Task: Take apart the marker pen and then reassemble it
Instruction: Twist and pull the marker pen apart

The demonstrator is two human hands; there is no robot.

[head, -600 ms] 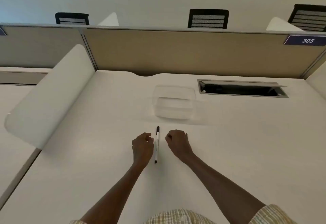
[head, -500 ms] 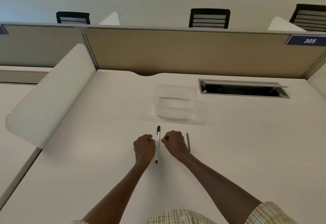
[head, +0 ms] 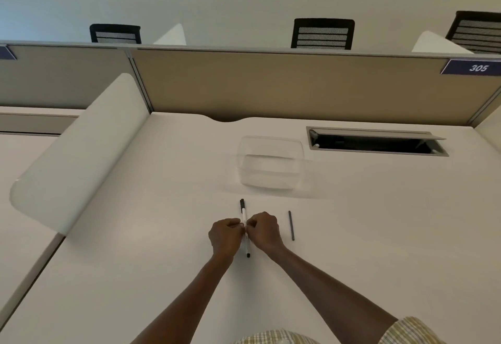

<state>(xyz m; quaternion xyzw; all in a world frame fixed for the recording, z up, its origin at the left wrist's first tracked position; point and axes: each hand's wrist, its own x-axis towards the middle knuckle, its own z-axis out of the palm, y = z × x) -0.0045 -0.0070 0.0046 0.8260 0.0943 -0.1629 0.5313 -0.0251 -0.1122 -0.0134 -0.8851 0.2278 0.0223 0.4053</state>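
Note:
A white marker pen (head: 243,211) with black ends lies lengthwise on the white desk (head: 379,235), its black cap pointing away from me. My left hand (head: 225,235) and my right hand (head: 267,231) press in on its middle from either side, fingers curled onto the barrel. The middle of the pen is hidden by my fingers. A thin dark rod (head: 291,225), like an ink core, lies on the desk a little to the right of my right hand, parallel to the pen.
A clear plastic container (head: 271,164) stands beyond the pen. Behind it to the right is an open cable slot (head: 376,143) in the desk. A white curved divider (head: 78,151) borders the left side, a beige partition (head: 271,86) the back.
Both hands have closed in on the pen from its sides until the fingers touch its barrel. The dark rod came into sight as my right hand shifted left.

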